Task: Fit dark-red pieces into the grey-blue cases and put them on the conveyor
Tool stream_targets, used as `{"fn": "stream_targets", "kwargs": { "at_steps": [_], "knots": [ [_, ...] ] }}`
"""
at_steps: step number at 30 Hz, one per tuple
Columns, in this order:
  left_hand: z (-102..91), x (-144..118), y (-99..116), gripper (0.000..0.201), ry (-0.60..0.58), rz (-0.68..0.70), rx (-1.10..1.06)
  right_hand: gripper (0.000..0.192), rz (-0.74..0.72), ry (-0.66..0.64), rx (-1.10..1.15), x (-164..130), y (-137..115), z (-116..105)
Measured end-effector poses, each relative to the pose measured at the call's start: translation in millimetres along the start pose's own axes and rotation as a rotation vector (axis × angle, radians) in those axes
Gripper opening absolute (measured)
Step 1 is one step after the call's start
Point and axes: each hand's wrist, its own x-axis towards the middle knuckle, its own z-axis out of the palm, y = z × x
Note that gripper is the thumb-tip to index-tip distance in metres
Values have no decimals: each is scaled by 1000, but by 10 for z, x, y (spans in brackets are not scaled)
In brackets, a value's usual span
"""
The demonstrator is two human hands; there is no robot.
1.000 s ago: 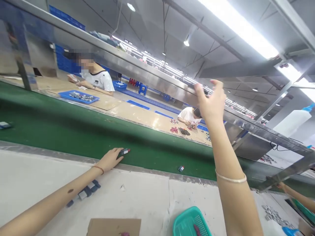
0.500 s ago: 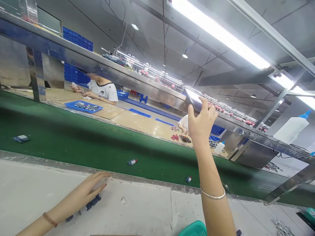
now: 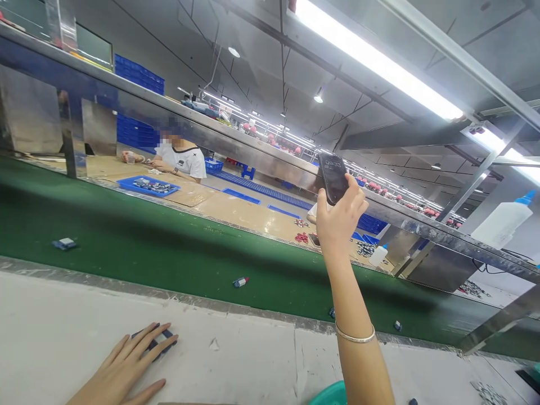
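Observation:
In my raised right hand (image 3: 341, 222) is a black smartphone (image 3: 333, 179), its screen facing me and showing a clock. The fingers and thumb grip its lower edges, in front of the metal shelf rail. My left hand (image 3: 130, 357) lies low on the white worktop with its fingers stretched out. Beneath those fingers are small dark blue pieces (image 3: 159, 344), partly covered, so their kind cannot be made out. Beyond the worktop, a small blue piece with a white and red part (image 3: 241, 282) rests on the green conveyor belt (image 3: 169, 253).
More small blue pieces (image 3: 64, 243) ride the belt. Across it, a seated person (image 3: 181, 160) works near a blue tray (image 3: 147, 186) of parts. A white bottle with a blue cap (image 3: 503, 222) is at right. A teal basket (image 3: 331, 394) stands at the front edge.
My left hand has drawn back from the belt's edge onto the dark blue pieces. The phone has tilted, so its screen now faces me. Pieces on the belt have shifted right.

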Motion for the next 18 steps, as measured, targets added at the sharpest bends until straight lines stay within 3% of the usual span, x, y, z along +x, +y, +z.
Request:
{"fn": "stream_targets", "kwargs": {
  "at_steps": [10,15,18],
  "knots": [
    [-115,127,-18,36,-70,-6,-20,54,-36,37,-5,33,26,77],
    [-303,234,21,24,-121,14,-95,47,-53,7,-54,283,-94,36],
    [-374,262,16,20,-132,19,-107,51,2,-90,-84,522,-137,9]
  ]
}}
